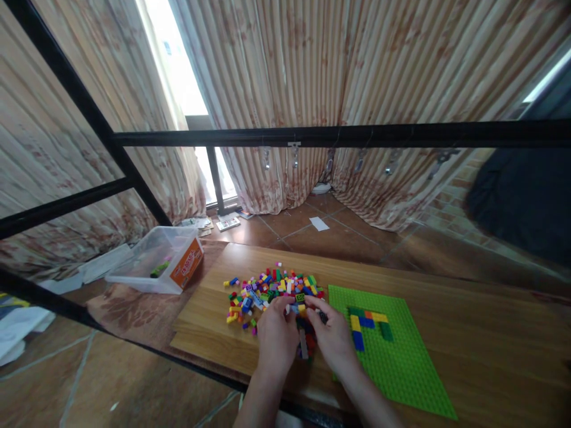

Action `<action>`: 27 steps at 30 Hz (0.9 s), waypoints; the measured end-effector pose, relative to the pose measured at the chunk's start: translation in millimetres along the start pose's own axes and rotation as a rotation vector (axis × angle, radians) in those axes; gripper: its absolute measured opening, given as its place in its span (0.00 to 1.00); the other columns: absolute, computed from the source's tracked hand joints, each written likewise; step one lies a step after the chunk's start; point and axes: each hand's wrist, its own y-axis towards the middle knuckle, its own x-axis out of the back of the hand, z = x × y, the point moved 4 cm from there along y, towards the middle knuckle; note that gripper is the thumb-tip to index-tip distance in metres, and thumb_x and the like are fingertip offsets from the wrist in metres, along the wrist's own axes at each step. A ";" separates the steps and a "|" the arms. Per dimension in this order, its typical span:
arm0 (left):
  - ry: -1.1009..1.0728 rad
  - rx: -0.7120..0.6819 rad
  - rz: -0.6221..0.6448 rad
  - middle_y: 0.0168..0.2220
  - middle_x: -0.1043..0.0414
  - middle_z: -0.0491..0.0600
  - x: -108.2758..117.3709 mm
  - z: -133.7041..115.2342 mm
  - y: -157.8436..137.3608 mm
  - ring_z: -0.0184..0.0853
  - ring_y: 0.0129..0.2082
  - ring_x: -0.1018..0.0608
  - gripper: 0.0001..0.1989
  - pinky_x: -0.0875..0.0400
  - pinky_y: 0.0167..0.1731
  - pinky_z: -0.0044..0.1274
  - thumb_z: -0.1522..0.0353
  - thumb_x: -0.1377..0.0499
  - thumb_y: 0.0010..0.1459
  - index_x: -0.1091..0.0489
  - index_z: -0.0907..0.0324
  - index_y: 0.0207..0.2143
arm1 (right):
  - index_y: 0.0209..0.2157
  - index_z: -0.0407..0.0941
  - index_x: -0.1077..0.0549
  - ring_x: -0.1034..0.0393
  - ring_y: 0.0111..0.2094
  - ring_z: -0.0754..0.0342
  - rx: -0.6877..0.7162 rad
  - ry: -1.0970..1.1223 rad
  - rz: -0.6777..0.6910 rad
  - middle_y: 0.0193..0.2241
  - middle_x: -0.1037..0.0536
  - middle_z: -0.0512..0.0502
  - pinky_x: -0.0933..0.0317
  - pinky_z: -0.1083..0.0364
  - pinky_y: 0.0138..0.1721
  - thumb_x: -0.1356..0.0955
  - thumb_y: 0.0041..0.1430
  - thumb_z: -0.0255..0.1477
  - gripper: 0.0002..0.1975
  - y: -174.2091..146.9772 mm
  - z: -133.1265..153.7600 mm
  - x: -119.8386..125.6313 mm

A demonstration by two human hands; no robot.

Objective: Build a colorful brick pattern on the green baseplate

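Loose toy building bricks in many colours lie heaped on the wooden board. My left hand is over the near side of the heap, its fingers curled inward; what they hold, if anything, is hidden. Opposite it, my right hand has its thumb and fingers bent together, with something small and dark showing at them. A yellow brick shows in the gap between both hands. Right of the heap lies a green studded baseplate, bearing a joined shape of blue, yellow, green and orange bricks.
A clear plastic bin with an orange label stands left of the wooden board, a few pieces inside. A black metal rail crosses behind the board, with small clips hanging below it. Patterned curtains hang at the back.
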 end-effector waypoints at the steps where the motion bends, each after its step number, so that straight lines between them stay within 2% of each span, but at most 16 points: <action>1: 0.011 0.006 -0.002 0.37 0.24 0.49 1.5 0.8 0.4 0.34 0.39 0.23 0.15 0.33 0.41 0.24 0.78 0.45 0.54 0.26 0.58 0.42 | 0.42 0.46 0.23 0.29 0.47 0.46 0.000 0.007 -0.007 0.43 0.21 0.44 0.39 0.46 0.52 0.35 0.53 0.34 0.16 0.2 1.7 1.9; 5: 0.009 0.038 0.000 0.37 0.24 0.51 7.4 1.9 0.5 0.35 0.39 0.23 0.15 0.33 0.41 0.25 0.77 0.46 0.56 0.27 0.59 0.43 | 0.42 0.45 0.25 0.27 0.41 0.46 -0.100 0.135 -0.050 0.40 0.20 0.44 0.37 0.45 0.48 0.34 0.49 0.32 0.17 -0.6 3.7 17.2; 8: -0.026 0.041 -0.015 0.38 0.24 0.52 10.2 0.4 -0.2 0.35 0.39 0.24 0.13 0.32 0.41 0.26 0.76 0.45 0.56 0.27 0.61 0.43 | 0.42 0.45 0.27 0.26 0.39 0.47 -0.171 0.300 -0.027 0.36 0.21 0.45 0.35 0.46 0.47 0.33 0.45 0.30 0.19 -3.9 3.9 33.2; 11: -0.108 0.019 -0.032 0.38 0.24 0.51 10.5 -2.9 -0.4 0.34 0.36 0.24 0.12 0.32 0.39 0.26 0.74 0.45 0.57 0.27 0.61 0.42 | 0.40 0.45 0.27 0.28 0.45 0.47 -0.146 0.344 -0.018 0.38 0.22 0.44 0.37 0.47 0.50 0.30 0.44 0.33 0.18 -6.5 5.8 56.0; 14: -0.227 -0.001 -0.020 0.37 0.24 0.51 5.6 -8.3 -2.1 0.34 0.34 0.24 0.11 0.31 0.36 0.25 0.70 0.45 0.57 0.26 0.61 0.40 | 0.42 0.46 0.30 0.26 0.40 0.48 -0.128 0.318 -0.082 0.42 0.25 0.43 0.33 0.47 0.45 0.28 0.45 0.39 0.22 -6.9 5.4 84.5; 17: -0.318 -0.040 0.041 0.34 0.23 0.49 -6.4 -18.3 -10.0 0.33 0.32 0.24 0.11 0.31 0.34 0.24 0.68 0.46 0.57 0.26 0.60 0.39 | 0.47 0.46 0.35 0.25 0.31 0.51 -0.125 0.213 -0.187 0.43 0.26 0.42 0.30 0.49 0.33 0.30 0.47 0.43 0.28 -5.9 2.7 116.0; 20: -0.316 -0.124 0.118 0.34 0.24 0.49 -22.4 -34.7 -25.9 0.33 0.32 0.24 0.11 0.32 0.34 0.23 0.69 0.47 0.58 0.26 0.59 0.39 | 0.44 0.43 0.33 0.27 0.28 0.51 -0.138 -0.020 -0.249 0.37 0.24 0.41 0.33 0.53 0.26 0.30 0.47 0.43 0.25 -4.8 -3.0 147.4; 24: -0.241 -0.216 0.257 0.33 0.25 0.48 -46.2 -57.4 -48.4 0.32 0.31 0.25 0.11 0.33 0.33 0.23 0.72 0.47 0.57 0.25 0.58 0.39 | 0.35 0.43 0.26 0.28 0.29 0.50 -0.087 -0.298 -0.257 0.27 0.23 0.45 0.35 0.52 0.30 0.30 0.45 0.40 0.17 -4.1 -12.3 181.1; 27: -0.198 -0.242 0.327 0.34 0.25 0.48 -61.3 -66.3 -56.6 0.32 0.32 0.25 0.12 0.33 0.34 0.23 0.74 0.47 0.56 0.25 0.58 0.38 | 0.35 0.43 0.25 0.29 0.28 0.50 -0.059 -0.339 -0.256 0.26 0.23 0.46 0.35 0.51 0.32 0.31 0.44 0.37 0.16 -4.7 -20.2 194.6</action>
